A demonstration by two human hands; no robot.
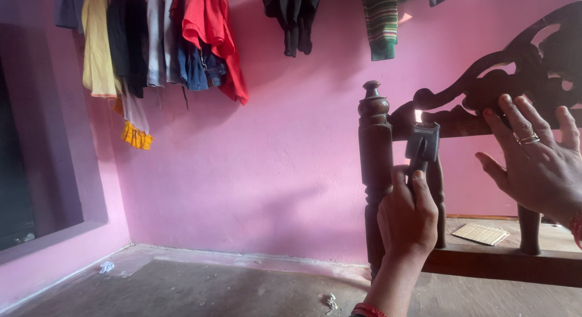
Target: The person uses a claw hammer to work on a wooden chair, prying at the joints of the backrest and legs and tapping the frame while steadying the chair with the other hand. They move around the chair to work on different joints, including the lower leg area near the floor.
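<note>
dark wood headboard (485, 86) stands against pink wall (291, 147), carved top, turned post (374, 165) at its left end. left hand (407, 215) fisted tight around handle of a small dark brush (422, 144), thumb up along handle; brush head sits at the rail just right of post, looks touching wood but cannot tell for sure. right hand (536, 159) is open, fingers spread, fingertips resting on carved rail of headboard, holding nothing; ring on one finger. red bangles at both wrists. low wood bed frame (503, 262) runs right from post, a flat pale woven mat (480, 234) lies on it behind the rail. clothes (182, 44) hang in a row along top of wall, red, yellow, denim, black, striped. grey floor (200, 286) below with small bits of litter.
</note>
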